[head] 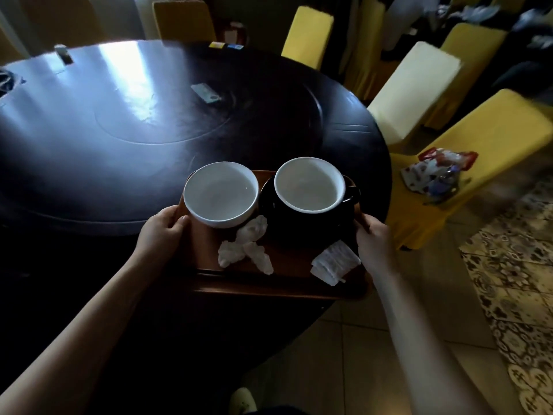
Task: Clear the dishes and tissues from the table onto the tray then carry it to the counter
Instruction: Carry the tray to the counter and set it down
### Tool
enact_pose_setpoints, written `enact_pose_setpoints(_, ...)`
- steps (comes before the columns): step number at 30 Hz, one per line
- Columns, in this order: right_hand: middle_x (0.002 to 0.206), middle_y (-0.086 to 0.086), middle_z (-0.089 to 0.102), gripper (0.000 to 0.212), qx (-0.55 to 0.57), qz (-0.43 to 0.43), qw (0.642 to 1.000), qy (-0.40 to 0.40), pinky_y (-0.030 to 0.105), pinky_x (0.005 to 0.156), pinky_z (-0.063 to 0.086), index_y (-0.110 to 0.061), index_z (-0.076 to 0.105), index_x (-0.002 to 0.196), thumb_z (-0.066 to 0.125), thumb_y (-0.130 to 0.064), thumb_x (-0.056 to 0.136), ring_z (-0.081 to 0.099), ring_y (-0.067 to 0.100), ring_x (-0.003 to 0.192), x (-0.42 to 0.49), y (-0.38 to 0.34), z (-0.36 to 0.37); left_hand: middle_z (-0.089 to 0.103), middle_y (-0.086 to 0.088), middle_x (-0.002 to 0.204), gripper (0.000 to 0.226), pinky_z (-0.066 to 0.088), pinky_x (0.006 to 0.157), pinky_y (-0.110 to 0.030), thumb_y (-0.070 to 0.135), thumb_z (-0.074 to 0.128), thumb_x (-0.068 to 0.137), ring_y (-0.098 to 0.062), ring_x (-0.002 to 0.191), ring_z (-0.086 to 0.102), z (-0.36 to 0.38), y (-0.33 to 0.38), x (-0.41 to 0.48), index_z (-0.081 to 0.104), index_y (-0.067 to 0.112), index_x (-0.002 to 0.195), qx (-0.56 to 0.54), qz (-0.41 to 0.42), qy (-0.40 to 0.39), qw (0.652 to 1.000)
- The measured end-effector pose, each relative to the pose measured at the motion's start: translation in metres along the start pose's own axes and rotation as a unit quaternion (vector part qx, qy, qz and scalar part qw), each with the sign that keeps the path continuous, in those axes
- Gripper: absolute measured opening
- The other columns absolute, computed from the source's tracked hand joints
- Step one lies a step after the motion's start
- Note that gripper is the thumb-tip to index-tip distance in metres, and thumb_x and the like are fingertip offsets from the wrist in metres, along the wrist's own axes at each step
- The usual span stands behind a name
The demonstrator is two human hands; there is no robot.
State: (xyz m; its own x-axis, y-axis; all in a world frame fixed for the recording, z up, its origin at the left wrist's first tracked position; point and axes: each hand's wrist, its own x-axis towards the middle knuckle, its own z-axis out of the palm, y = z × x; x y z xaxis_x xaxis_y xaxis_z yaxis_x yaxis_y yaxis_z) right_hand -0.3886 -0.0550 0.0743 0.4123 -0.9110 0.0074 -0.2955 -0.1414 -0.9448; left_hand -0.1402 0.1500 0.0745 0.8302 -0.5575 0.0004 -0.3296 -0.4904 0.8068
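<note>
left hand [163,227], right hand [374,239] grip tray [281,283] sides (bowls aboard).

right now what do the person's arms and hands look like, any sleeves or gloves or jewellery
Both forearms are bare as far up as the picture shows; no sleeve cuff comes into view. The left hand and right hand wear no gloves. No watch, bracelet or ring shows, though the light is dim and the far sides of the fingers are hidden.
</note>
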Motion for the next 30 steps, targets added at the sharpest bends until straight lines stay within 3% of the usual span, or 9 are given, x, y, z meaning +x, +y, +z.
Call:
enact_pose_setpoints(3,0.075,-0.001,0.060,0.019,-0.002,0.005,1.000,0.022,0.009,0.051,0.041,-0.009,0.062,0.090,0.051,-0.024,0.094,0.053,0.004,0.067,-0.011,0.001,-0.030,0.066,-0.014,0.114,0.029,0.042,0.089,-0.035,0.007,0.051,0.090,-0.027,0.105,0.060,0.014,0.020,-0.002,0.059,0.004,0.117,-0.007,0.022,-0.027,0.999)
enact_pose_setpoints(11,0.074,0.003,0.058,0.014,-0.017,0.022,0.992,0.119,0.005,0.043,0.033,-0.007,0.059,0.091,0.047,-0.012,0.094,0.049,0.003,0.064,-0.070,0.014,-0.130,0.069,-0.011,0.105,0.024,0.045,0.091,-0.042,0.011,0.052,0.089,-0.027,0.098,0.061,0.071,0.081,-0.043,0.065,0.008,0.109,0.017,0.085,-0.107,0.990)
enact_pose_setpoints(14,0.065,-0.006,0.054,0.021,-0.036,0.023,0.986,0.160,0.007,0.046,0.034,-0.013,0.057,0.074,0.051,-0.013,0.093,0.048,-0.010,0.051,-0.097,0.023,-0.174,0.069,-0.009,0.099,0.023,0.045,0.085,-0.038,0.012,0.051,0.090,-0.026,0.092,0.061,0.099,0.112,-0.069,0.066,0.010,0.107,0.020,0.107,-0.143,0.984)
enact_pose_setpoints(16,0.059,-0.007,0.050,0.031,-0.050,0.028,0.980,0.192,0.010,0.046,0.033,-0.021,0.050,0.063,0.052,-0.010,0.092,0.046,-0.008,0.048,-0.118,0.028,-0.204,0.069,-0.009,0.095,0.021,0.045,0.078,-0.037,0.014,0.051,0.090,-0.026,0.088,0.061,0.120,0.132,-0.086,0.067,0.011,0.103,0.019,0.130,-0.163,0.978)
enact_pose_setpoints(18,0.060,-0.003,0.051,0.029,-0.060,0.047,0.972,0.224,0.021,0.051,0.034,-0.017,0.051,0.063,0.052,-0.011,0.092,0.046,-0.001,0.053,-0.141,0.032,-0.233,0.068,-0.009,0.091,0.019,0.045,0.073,-0.036,0.014,0.051,0.089,-0.025,0.085,0.060,0.140,0.153,-0.106,0.067,0.010,0.100,0.013,0.153,-0.186,0.970)
enact_pose_setpoints(20,0.065,0.005,0.057,0.024,-0.065,0.070,0.961,0.258,0.029,0.054,0.033,-0.006,0.056,0.072,0.051,-0.015,0.093,0.048,0.009,0.059,-0.166,0.037,-0.261,0.069,-0.010,0.092,0.020,0.047,0.078,-0.038,0.013,0.052,0.089,-0.027,0.086,0.062,0.163,0.174,-0.126,0.067,0.009,0.102,0.010,0.178,-0.215,0.960)
enact_pose_setpoints(22,0.073,0.012,0.061,0.022,-0.066,0.086,0.948,0.298,0.028,0.054,0.034,0.002,0.060,0.081,0.051,-0.014,0.093,0.050,0.013,0.063,-0.190,0.043,-0.288,0.070,-0.011,0.093,0.021,0.048,0.080,-0.041,0.014,0.052,0.089,-0.029,0.088,0.063,0.187,0.194,-0.145,0.067,0.009,0.103,0.009,0.204,-0.248,0.947)
enact_pose_setpoints(26,0.066,0.005,0.055,0.017,-0.097,0.142,0.909,0.380,0.028,0.053,0.032,-0.001,0.057,0.082,0.048,-0.011,0.093,0.047,0.012,0.059,-0.243,0.056,-0.338,0.066,-0.005,0.091,0.022,0.045,0.068,-0.032,0.014,0.052,0.090,-0.027,0.088,0.062,0.245,0.236,-0.184,0.066,0.011,0.106,0.013,0.264,-0.317,0.911)
enact_pose_setpoints(30,0.063,0.011,0.049,0.019,-0.089,0.193,0.858,0.468,0.030,0.052,0.026,0.008,0.056,0.087,0.045,-0.006,0.092,0.039,0.017,0.056,-0.298,0.070,-0.380,0.062,-0.001,0.104,0.027,0.043,0.073,-0.032,0.013,0.050,0.091,-0.024,0.094,0.059,0.305,0.285,-0.232,0.062,0.007,0.115,0.021,0.342,-0.388,0.856)
